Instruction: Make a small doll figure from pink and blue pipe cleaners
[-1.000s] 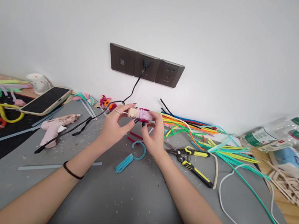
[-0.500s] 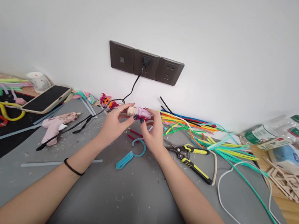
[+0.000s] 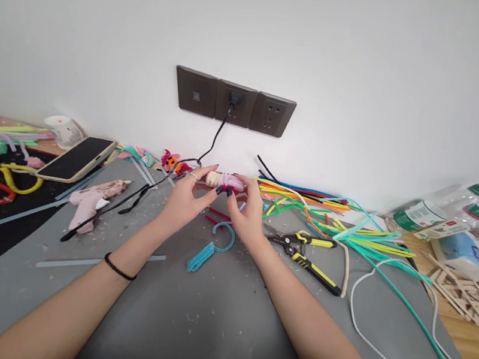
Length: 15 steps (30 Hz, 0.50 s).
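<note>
Both hands hold a small bundle of wound fuzzy pipe cleaners [image 3: 232, 182], cream at its left end, lilac in the middle and dark pink below. My left hand [image 3: 188, 199] pinches the cream end between thumb and fingers. On the lilac side, my right hand [image 3: 247, 208] is closed, its thumb tip close to the left thumb. The fingers behind the bundle are partly hidden. Just below the hands lie a blue pipe-cleaner piece [image 3: 200, 257] with a curled end and some dark red stems [image 3: 217, 221]. Yellow-and-black wire strippers [image 3: 313, 271] rest right of the right hand.
A pink glue gun [image 3: 87, 207], glue sticks [image 3: 69, 262] and a phone [image 3: 76, 160] lie left. Loose pipe cleaners [image 3: 366, 239] and a white cable [image 3: 376, 350] spread right, near plastic bottles [image 3: 425, 215]. A black cord [image 3: 215, 138] runs from the wall socket [image 3: 234, 103].
The bundle has turned slightly in my fingers, showing more of its lilac and pink. The hands stay nearly in place. A skin-coloured shape now shows at the far left edge.
</note>
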### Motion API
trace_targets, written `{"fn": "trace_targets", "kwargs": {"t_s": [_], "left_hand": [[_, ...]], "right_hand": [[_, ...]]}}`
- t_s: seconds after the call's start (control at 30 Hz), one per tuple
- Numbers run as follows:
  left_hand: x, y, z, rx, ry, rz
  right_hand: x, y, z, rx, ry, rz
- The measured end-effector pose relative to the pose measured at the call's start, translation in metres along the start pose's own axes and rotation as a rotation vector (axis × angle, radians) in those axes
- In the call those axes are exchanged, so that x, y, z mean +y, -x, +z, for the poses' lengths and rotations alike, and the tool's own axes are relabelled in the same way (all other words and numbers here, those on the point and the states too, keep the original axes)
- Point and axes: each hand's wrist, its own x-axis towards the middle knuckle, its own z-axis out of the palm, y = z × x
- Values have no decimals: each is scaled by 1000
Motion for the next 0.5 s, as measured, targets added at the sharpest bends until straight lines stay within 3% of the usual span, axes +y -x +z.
{"fn": "trace_targets", "kwargs": {"t_s": [0.2,0.5], "left_hand": [[8,1,2,23,37,-82],[9,1,3,34,5,-66]], "right_hand": [[-1,0,0,-6,15,-6],[-2,0,0,7,18,3]]}}
